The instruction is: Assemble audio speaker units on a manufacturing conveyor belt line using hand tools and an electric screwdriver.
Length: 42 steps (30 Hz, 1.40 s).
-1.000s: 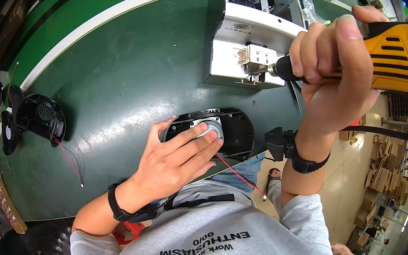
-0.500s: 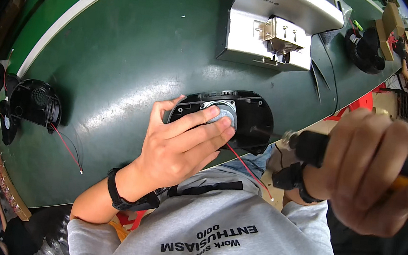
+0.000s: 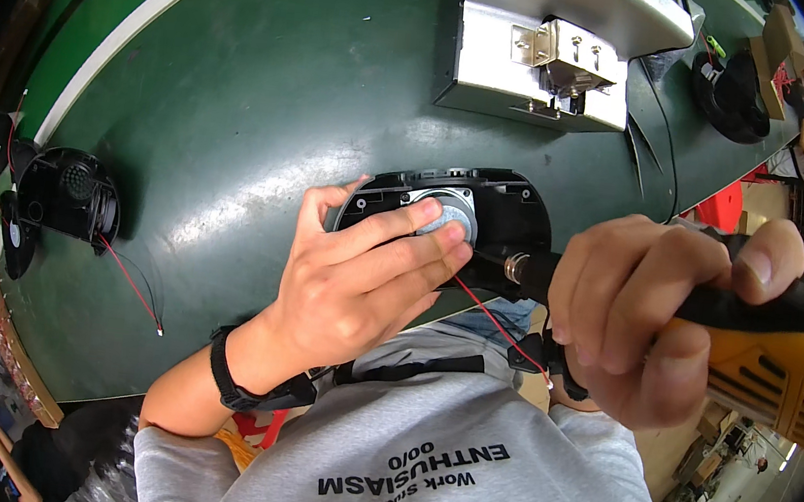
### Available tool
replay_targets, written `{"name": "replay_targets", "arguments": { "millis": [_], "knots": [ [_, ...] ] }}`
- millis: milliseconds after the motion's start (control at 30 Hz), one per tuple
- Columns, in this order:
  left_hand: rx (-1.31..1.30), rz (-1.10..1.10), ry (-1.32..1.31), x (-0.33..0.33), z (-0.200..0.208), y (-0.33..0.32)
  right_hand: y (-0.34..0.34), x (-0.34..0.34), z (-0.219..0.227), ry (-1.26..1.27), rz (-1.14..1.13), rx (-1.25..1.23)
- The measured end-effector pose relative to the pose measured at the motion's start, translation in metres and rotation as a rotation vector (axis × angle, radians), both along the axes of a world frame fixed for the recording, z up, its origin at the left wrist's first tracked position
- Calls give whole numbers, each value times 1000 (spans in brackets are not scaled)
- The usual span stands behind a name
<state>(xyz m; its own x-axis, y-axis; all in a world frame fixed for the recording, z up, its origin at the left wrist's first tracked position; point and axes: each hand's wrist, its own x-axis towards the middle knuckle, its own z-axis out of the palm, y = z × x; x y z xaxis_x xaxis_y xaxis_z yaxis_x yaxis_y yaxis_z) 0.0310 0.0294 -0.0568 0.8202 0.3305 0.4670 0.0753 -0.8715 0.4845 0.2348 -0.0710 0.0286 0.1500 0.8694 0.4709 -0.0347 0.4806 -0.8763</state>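
At the table's near edge lies a black plastic housing [image 3: 516,226], its hollow side up, with a round speaker [image 3: 462,214] set in its middle. My left hand [image 3: 354,280] holds the housing, its fingers pressed over the speaker and its thumb by the left end. A red and black wire pair [image 3: 504,332] trails from under the fingers toward my lap. My right hand [image 3: 648,309] is wrapped around a yellow and black electric screwdriver [image 3: 769,377]. The screwdriver's nose reaches the housing beside the speaker, near my left fingertips; its tip is hard to make out.
A silver screw feeder [image 3: 493,63] stands at the back, with tweezers [image 3: 639,154] and a cable right of it. Another black housing [image 3: 66,198] with wires sits at left, and a further one [image 3: 732,95] at far right near cardboard boxes. Other people are at the edges.
My right hand has brought the screwdriver left, so its nose now reaches into the housing beside the speaker. My left hand stays on the speaker; the view has shifted slightly.
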Motion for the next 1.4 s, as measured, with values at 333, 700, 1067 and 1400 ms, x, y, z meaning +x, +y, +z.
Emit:
{"name": "replay_targets", "arguments": {
  "millis": [333, 700, 1067, 1400],
  "knots": [
    [10, 7, -42, 2, -6, -2, 4, 1, -1, -40, 34, -67],
    [-17, -1, -40, 1, 3, 2, 20, -27, -23, 325, -38, 152],
    [118, 486, -123, -36, 48, 115, 20, -1, 46, 291, -390, 130],
    [-3, 872, -192, 43, 4, 278, 10, -25, -13, 177, -333, 28]
  ]
}}
